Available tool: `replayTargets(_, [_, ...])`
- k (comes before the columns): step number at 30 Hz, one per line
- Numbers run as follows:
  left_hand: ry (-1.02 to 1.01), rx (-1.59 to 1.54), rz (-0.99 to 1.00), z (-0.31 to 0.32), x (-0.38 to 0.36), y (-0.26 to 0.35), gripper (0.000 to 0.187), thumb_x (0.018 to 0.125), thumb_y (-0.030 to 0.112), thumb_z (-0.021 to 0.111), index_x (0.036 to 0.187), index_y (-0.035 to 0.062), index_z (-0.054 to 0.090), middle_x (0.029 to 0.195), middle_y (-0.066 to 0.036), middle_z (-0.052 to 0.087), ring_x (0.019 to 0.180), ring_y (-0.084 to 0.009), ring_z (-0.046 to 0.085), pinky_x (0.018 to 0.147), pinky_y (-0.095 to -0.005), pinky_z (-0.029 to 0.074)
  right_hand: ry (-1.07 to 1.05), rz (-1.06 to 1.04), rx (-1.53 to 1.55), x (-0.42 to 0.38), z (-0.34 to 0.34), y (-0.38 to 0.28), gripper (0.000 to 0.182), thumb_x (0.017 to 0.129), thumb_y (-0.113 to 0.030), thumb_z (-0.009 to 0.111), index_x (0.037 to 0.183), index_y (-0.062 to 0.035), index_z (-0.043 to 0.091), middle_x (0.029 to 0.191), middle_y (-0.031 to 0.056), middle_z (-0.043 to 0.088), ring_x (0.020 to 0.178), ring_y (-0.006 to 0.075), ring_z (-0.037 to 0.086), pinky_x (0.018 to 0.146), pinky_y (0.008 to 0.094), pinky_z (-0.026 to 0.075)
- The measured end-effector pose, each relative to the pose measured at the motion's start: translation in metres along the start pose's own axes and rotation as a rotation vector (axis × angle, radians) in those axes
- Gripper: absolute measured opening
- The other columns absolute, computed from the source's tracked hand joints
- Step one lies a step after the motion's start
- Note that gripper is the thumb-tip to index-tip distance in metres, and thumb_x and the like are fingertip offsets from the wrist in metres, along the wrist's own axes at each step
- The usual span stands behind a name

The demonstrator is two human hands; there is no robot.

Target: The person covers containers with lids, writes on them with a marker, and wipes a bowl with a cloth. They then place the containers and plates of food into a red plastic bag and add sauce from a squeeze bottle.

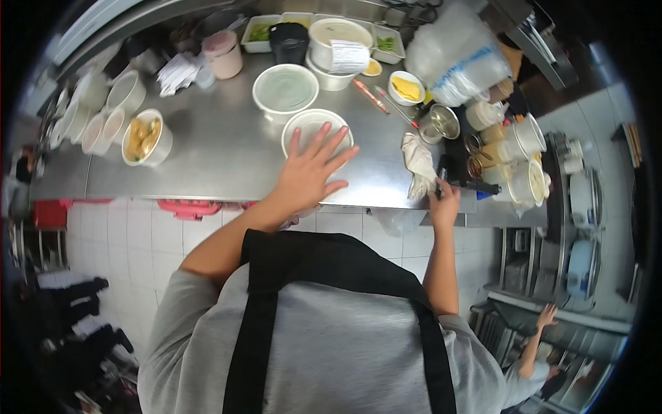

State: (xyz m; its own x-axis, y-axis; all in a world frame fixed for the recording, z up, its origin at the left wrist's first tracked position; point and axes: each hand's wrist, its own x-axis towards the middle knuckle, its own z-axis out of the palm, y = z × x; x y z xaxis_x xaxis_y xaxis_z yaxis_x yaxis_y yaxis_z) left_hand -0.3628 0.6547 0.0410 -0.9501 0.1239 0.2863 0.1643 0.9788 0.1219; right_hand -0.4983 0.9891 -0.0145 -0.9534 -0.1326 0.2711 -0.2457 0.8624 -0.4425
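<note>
My left hand point(318, 162) is open, fingers spread over a round white tub point(314, 119) with a pale lid near the front edge of the steel counter. Just behind it stands another white tub point(285, 88) with a translucent lid. My right hand point(445, 203) is at the counter's front edge, fingers closed round a slim black object point(443, 174) whose kind I cannot tell. A crumpled cream cloth point(418, 164) lies right beside those fingers. Left of my hands, an uncovered white tub point(147, 140) contains yellowish food pieces.
A steel cup point(439, 123), a small bowl with yellow slices point(406, 89) and an orange marker point(371, 96) stand or lie behind the cloth. Stacked tubs with a paper label point(350, 56) are at the back. Plastic bags point(458, 58) and sauce containers point(527, 134) crowd the right.
</note>
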Motion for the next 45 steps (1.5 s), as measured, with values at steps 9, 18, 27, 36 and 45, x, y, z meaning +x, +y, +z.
replayTargets(9, [0.185,-0.342,0.14,-0.03,-0.001,0.047,0.078,0.076,0.042,0.064,0.14,0.0154,0.029,0.148,-0.012,0.018,0.136,-0.0329,0.018,0.104,-0.0531,0.02,0.108,-0.156,0.562,-0.011,-0.098,-0.077,0.012,0.077,-0.003,0.065,0.089,-0.0005,0.065,0.09,0.0061,0.056,0.068,0.0105,0.055,0.058,0.0214,0.046])
replayTargets(18, [0.147,-0.964,-0.17,-0.047,-0.007,0.046,0.039,0.086,0.026,0.057,0.114,0.0013,0.047,0.115,-0.018,0.049,0.113,-0.0353,0.044,0.093,-0.0379,0.037,-0.62,-0.099,1.711,-0.009,-0.033,-0.23,0.029,0.089,-0.01,0.051,0.114,0.0027,0.051,0.082,0.0076,0.055,0.072,0.0183,0.053,0.085,0.0349,0.042])
replayTargets(27, [0.579,-1.748,-0.895,0.012,0.02,-0.099,0.085,0.092,0.052,0.037,0.141,0.0016,-0.01,0.15,-0.017,-0.001,0.139,-0.0243,0.002,0.111,-0.0352,0.005,-0.502,-0.422,-0.005,0.119,0.087,-0.316,0.029,0.083,-0.01,0.055,0.109,0.0007,0.06,0.102,0.009,0.066,0.089,0.0177,0.062,0.081,0.03,0.047])
replayTargets(36, [0.591,-1.238,-0.907,0.013,0.013,-0.18,0.077,0.091,0.046,0.043,0.141,-0.0006,0.01,0.146,-0.023,0.013,0.136,-0.0326,0.013,0.11,-0.0394,0.014,-0.491,-0.299,0.636,0.091,0.079,-0.363,0.023,0.086,-0.026,0.057,0.095,-0.0048,0.062,0.08,0.0096,0.062,0.076,0.0219,0.059,0.074,0.0342,0.046])
replayTargets(45, [0.28,-0.934,-0.044,-0.056,-0.029,-0.131,0.021,0.086,0.02,0.057,0.093,0.0019,0.049,0.082,-0.017,0.056,0.077,-0.0398,0.053,0.069,-0.042,0.044,-0.664,-0.065,1.945,0.011,0.053,-0.391,0.032,0.098,-0.034,0.035,0.096,-0.0094,0.055,0.048,-0.0051,0.024,0.043,0.0085,0.023,0.049,0.0261,0.031])
